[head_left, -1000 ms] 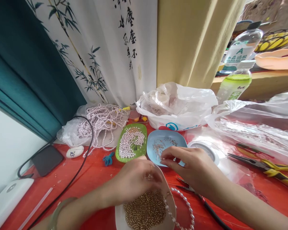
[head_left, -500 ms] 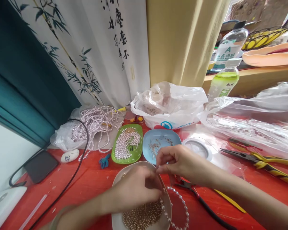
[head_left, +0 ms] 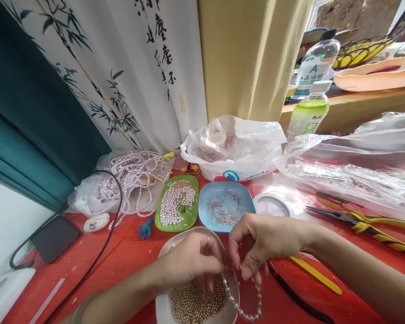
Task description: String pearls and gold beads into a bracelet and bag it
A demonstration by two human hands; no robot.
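Beading at a red table [head_left: 128,252], seen from the head camera. The left hand [head_left: 192,263] and the right hand [head_left: 263,240] meet fingertip to fingertip above a white dish [head_left: 162,310] of small gold beads [head_left: 195,301]. Both hands have thumb and forefinger pinched together on the upper end of a pearl strand [head_left: 243,310], whose loop hangs over the dish's right rim onto the table; whether a bead or pin sits between the fingertips cannot be told. The step in hand appears to be threading or joining at the strand's end. The next move likely calls for a steady pinch and fine alignment, so the strand's end does not slip. Behind the dish lie a green tray [head_left: 177,206] of loose pearls and a blue tray [head_left: 227,206] of metal pins; pliers [head_left: 361,221] rest at right.
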